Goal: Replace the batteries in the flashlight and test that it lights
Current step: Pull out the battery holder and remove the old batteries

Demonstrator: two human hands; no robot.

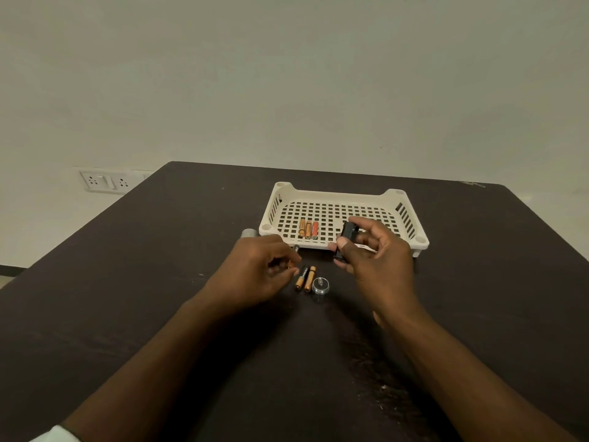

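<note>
A dark table (159, 314) carries everything here, with a white wall behind it and a wall socket plate (106, 181) at the far left. A cream perforated tray (334, 194) sits at the table's far middle, and three batteries (308, 229) lie side by side on its floor near the front left. Just off the tray's left front corner stands a grey cylindrical piece (249, 233), partly hidden behind the left hand (258, 272). That hand hovers low over the table with its fingers curled inward; whether they pinch anything cannot be told. Just right of its fingertips two more batteries (305, 278) lie parallel on the table, and a dark battery-like end (296, 248) peeps out beyond the knuckles. A round silver cap (320, 285) rests beside the pair, touching neither hand. The right hand (376, 260) is raised in front of the tray's near rim, thumb and fingers gripping a small black flashlight part (347, 239), which blocks part of the tray's front edge.
</note>
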